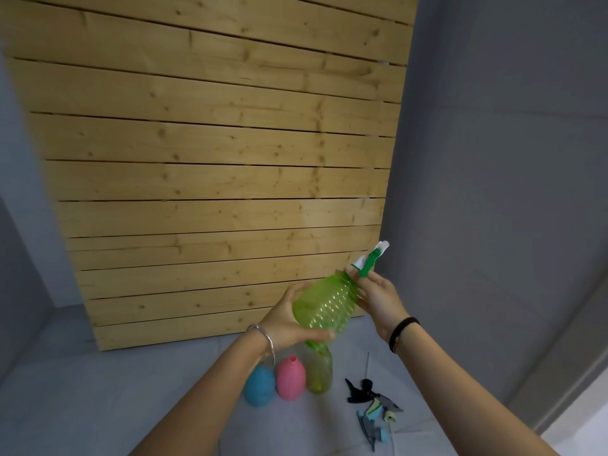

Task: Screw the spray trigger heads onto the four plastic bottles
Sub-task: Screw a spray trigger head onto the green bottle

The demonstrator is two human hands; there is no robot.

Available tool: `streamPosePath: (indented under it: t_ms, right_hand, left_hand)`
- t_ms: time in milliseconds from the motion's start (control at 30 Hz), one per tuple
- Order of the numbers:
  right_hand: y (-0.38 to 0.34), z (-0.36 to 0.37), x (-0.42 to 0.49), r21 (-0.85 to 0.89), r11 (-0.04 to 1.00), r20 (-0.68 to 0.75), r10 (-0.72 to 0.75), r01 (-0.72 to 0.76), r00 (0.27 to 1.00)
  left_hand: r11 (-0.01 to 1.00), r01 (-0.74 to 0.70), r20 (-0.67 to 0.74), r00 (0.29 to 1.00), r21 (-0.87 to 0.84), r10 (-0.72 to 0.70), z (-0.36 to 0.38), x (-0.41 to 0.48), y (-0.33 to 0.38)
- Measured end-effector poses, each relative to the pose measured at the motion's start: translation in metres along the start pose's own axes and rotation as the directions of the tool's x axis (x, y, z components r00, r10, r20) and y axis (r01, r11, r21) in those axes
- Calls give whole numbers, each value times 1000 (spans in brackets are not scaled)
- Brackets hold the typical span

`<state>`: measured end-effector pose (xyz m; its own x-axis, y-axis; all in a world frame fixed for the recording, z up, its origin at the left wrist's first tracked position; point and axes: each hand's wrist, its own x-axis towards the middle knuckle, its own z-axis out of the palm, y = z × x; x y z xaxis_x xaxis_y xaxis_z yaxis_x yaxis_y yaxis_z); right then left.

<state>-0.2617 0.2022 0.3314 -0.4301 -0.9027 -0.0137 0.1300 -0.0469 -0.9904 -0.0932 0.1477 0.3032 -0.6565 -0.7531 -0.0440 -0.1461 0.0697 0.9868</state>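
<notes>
My left hand (289,319) grips the body of a translucent green bottle (325,307), held tilted in the air with its neck up and to the right. My right hand (378,297) holds the green and white trigger head (371,261) at the bottle's neck. Below on the grey surface stand a blue bottle (260,388), a pink bottle (290,378) with an open neck, and an olive-yellow bottle (318,371). Loose trigger heads (371,408), black, blue and grey, lie in a small pile to their right.
A tall panel of wooden planks (214,159) leans against the grey wall behind the bottles. A thin dip tube (367,362) sticks up from the pile. A grey wall (493,159) rises at the right.
</notes>
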Motion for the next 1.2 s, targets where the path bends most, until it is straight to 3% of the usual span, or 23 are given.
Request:
streamPosePath:
  t_ms: [100, 200, 333, 433, 600, 667, 767, 800, 933, 1000, 1067, 1133, 1200]
  right_hand:
    - [2, 6, 1, -92, 995, 21, -21, 23, 1000]
    - [1, 8, 2, -77, 996, 3, -48, 48, 999]
    - [5, 16, 1, -106, 984, -117, -157, 145, 981]
    - [1, 23, 0, -168, 966, -94, -215, 197, 972]
    - [-4, 29, -5, -56, 992, -52, -114, 111, 992]
    - [-8, 28, -5, -35, 995, -53, -93, 91, 994]
    - [-15, 24, -6, 30, 994, -3, -101, 101, 995]
    - [-15, 24, -6, 46, 994, 30, -105, 103, 994]
    - [-9, 32, -5, 25, 995, -12, -98, 99, 995]
    - [-10, 35, -4, 100, 993, -34, -60, 63, 998]
    - [-14, 32, -4, 169, 983, 32, -77, 70, 997]
    - [-17, 29, -4, 209, 975, 111, -98, 73, 989]
    - [-17, 28, -6, 211, 975, 138, -94, 63, 986]
  left_hand:
    - [1000, -15, 52, 999, 6, 14, 6, -1, -5]
    - [995, -97, -25, 995, 20, 97, 9, 0, -5]
    - [920, -218, -190, 938, 326, 289, 8, 1, -7]
    - [891, -226, -228, 915, 394, 333, 12, 2, -5]
    - [867, -237, -229, 903, 438, 363, 13, 3, 0]
    - [918, -241, -143, 944, 315, 297, 15, 1, 2]
    - [990, -60, 4, 998, -127, 61, 8, -1, 9]
    - [985, -32, 26, 999, -169, 37, 5, 1, 10]
    - [985, -149, -238, 957, 91, 167, 10, 2, 11]
    - [979, -182, -257, 946, 88, 199, 14, 3, 12]
    - [980, -146, -161, 979, -135, 124, 8, 2, 16]
    - [905, -10, 62, 997, -425, 40, -2, 1, 17]
    - [912, 47, 153, 988, -408, 18, -2, -2, 13]
